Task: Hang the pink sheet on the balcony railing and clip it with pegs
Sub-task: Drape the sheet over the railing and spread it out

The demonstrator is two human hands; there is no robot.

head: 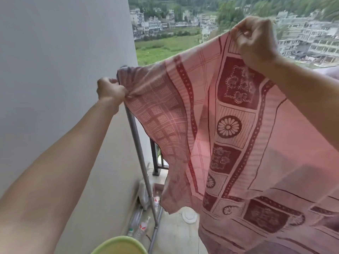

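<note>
Stretched between hands well apart: thin pink sheet with dark red print (229, 125), gripped by the left hand (110, 90) at the top end of the grey metal pole (136, 136), pinched high by the right hand (255, 41). Unpegged; likely to slide off or blow outward if released.

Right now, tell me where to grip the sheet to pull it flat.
Probably the sheet by its top hem, at the two ends, pinched from the near side. It hangs from that edge: the left hand bunches one end at the pole, the right hand holds the other high, and the hem between sags.
</note>
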